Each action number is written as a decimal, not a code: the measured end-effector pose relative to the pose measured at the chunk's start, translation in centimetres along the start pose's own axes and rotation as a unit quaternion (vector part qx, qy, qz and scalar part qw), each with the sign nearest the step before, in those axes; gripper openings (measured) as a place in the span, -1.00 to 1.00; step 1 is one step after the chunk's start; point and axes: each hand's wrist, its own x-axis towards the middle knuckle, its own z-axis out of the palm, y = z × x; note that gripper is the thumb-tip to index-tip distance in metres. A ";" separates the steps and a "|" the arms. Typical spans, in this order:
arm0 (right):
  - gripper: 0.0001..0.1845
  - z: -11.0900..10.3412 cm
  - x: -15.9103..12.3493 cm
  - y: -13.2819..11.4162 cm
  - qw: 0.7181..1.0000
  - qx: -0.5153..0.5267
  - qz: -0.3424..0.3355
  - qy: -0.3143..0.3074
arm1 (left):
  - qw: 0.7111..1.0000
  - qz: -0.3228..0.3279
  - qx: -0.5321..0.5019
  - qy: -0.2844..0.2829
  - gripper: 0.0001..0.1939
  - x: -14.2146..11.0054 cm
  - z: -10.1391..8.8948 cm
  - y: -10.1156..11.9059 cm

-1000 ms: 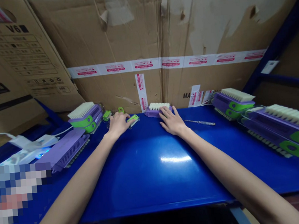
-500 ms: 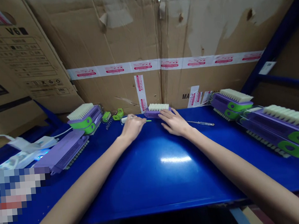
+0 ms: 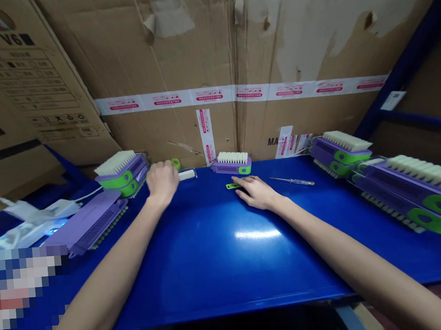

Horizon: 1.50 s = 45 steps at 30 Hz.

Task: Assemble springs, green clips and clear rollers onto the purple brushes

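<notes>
At the back left, my left hand is closed, its fingers curled down over the spot of the small loose parts; the fingertips and whatever they hold are hidden. Just behind it shows part of a green plastic piece, and a small white piece lies to its right. My right hand has its thumb and forefinger around the right end of a small flat green plastic strip, low over the table. Behind that hand stands a purple brush with white bristles and a green end.
A thin screwdriver lies right of my right hand on the blue table. Several purple-green brushes are stacked at the right. More brushes and a white power strip sit left. Cardboard walls the back.
My left hand has moved left, away from the brush, to the loose parts. My right hand has come slightly nearer, and the green strip now shows at its fingers.
</notes>
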 end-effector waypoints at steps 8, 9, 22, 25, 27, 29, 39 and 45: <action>-0.46 -0.2 0.0 -0.5 1.000 -0.005 0.015 -0.008 | 0.987 -0.091 0.041 -0.125 -0.70 0.5 2.0 -4.5; -0.46 -0.2 0.0 -0.5 1.000 -0.005 0.016 -0.009 | 0.988 -0.092 0.037 -0.116 -0.71 0.5 2.1 -4.5; -0.44 -0.1 0.0 -0.5 1.000 -0.001 0.015 -0.007 | 0.986 -0.098 -0.083 0.108 -0.77 0.6 0.8 -3.2; -0.44 0.1 -0.1 -0.4 1.000 -0.002 0.013 -0.004 | 0.974 -0.105 -0.155 0.126 -0.83 0.7 1.3 -3.6; -0.44 0.1 -0.1 -0.3 1.000 -0.001 0.011 0.000 | 0.963 -0.085 -0.197 0.160 -0.86 0.8 1.6 -3.9; -0.44 0.2 -0.1 -0.3 1.000 -0.001 0.002 0.016 | 0.954 -0.032 -0.216 0.205 -0.88 0.8 1.7 -3.8; -0.47 0.0 0.4 -0.7 0.974 -0.096 -0.011 0.207 | 0.876 0.407 -0.213 0.149 -0.82 -3.8 0.3 5.0; -0.58 -0.4 0.2 0.0 0.976 -0.107 0.054 0.182 | 0.854 0.408 -0.295 0.130 -0.84 -4.8 0.3 6.7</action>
